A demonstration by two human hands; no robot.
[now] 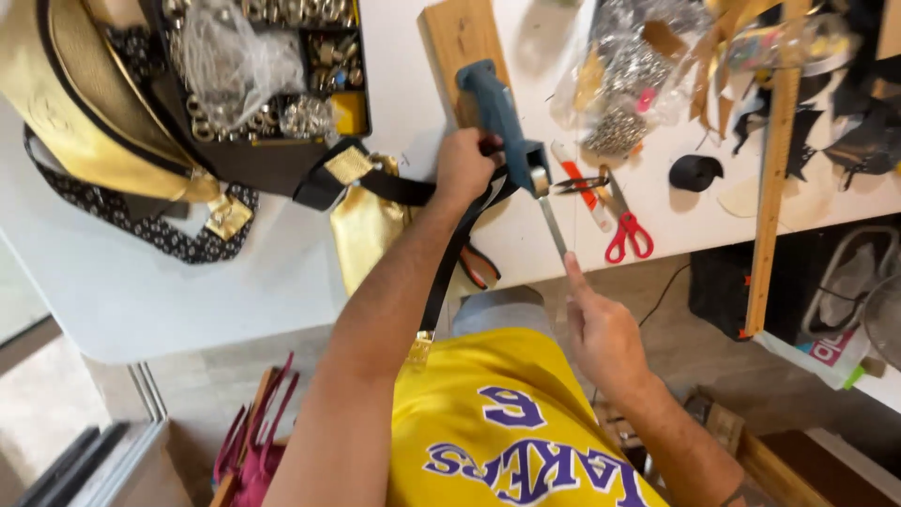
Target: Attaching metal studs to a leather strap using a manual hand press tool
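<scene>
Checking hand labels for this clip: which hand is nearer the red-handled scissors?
Right. The right hand is just below-left of the red-handled scissors, off the table edge. The left hand is farther left, gripping a black strap.

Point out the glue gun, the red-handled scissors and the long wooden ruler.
glue gun (496,113), head view, on its blue-grey body.
red-handled scissors (629,235), head view, on the red handle loops.
long wooden ruler (774,188), head view, on the middle of its length.

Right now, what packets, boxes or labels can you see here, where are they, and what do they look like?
Clear plastic bag: top left, crumpled inside a black compartment box of metal rings.
Clear bag of silvery hardware: top centre-right on the white table.
White package with pink label: right, below the table edge.
</scene>
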